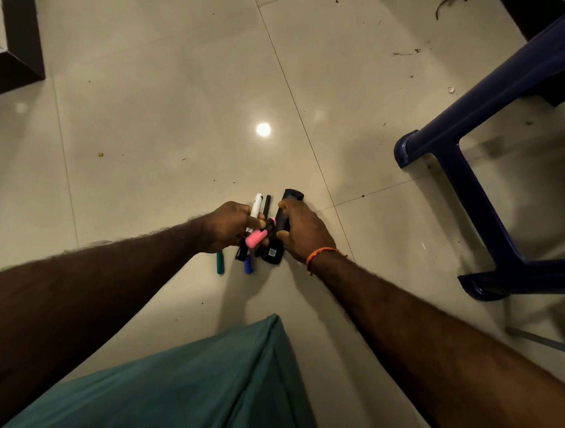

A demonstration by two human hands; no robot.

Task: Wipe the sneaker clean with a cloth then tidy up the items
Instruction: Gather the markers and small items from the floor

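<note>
Nearest to us, a fold of smooth teal fabric fills the bottom of the view, with a sharp crease running up to a point. Our two bare forearms reach forward over it, and a thin orange thread band circles the right wrist.

Our left hand grips a loose bundle of slim cylindrical pens and markers, fingers curled round them. A white-barrelled marker and a thin black pen stick out past the knuckles; a matte pink cap lies across the bundle, and a teal cap and a blue cap poke out below the palm, close to the floor.

Our right hand holds a long, flat, matte black object, thumb on one side and fingers wrapped over the other. Its rounded far end shows beyond the fingers, and a small square label sits on its near end. The two hands nearly touch, the bundle just beside the black object.

We see no sneaker or cloth here.

Beneath lies a glossy beige tile floor with thin grout lines, scattered specks, and a round lamp reflection. To the right stands a moulded blue plastic chair; at far left, a dark wall edge.
</note>
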